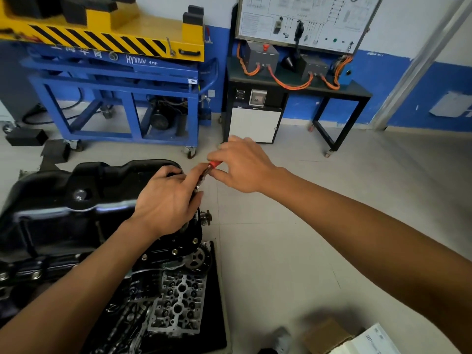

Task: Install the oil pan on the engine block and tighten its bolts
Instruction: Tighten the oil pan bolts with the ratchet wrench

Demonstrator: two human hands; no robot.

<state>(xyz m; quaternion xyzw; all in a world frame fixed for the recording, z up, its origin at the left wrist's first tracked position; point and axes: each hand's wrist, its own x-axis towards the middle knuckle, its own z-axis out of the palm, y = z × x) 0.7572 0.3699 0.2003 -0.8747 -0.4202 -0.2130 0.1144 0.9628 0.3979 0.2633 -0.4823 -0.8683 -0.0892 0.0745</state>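
Currently in hand: slim metal wrench (207,171) with a red handle, spanning the gap between both hands just above frame centre.
Left hand (168,203): curled over the wrench's working end at the 3 o'clock end of the pan. It is judged to be steadying the head on a fastener, which the hand itself hides.
Right hand (242,167): thumb and fingers (217,155) pinch the red handle, at 1 o'clock from the left hand. So light a hold at the far end suits quick swinging rather than a hard final pull.
Oil pan: black pressed-metal oil pan (76,200), at 9 o'clock of centre, sump side up, seated on the dark engine block (163,247). The block lies inverted at floor level, so the pan's flange is reachable from above.
Bolts: bright flange bolt heads (175,251) show at 6 o'clock from the left hand; how tight they are cannot be told.
Stage (judgement): pan in place, tightening under way at its 3 o'clock end.
Nearby: silver cast cylinder head (178,302) on a black mat (217,315) at 6 o'clock; blue steel lift cart (115,98) with a yellow striped top at 11 o'clock, well apart.
Risk: with the wrench head unseen, it could slip off the bolt.
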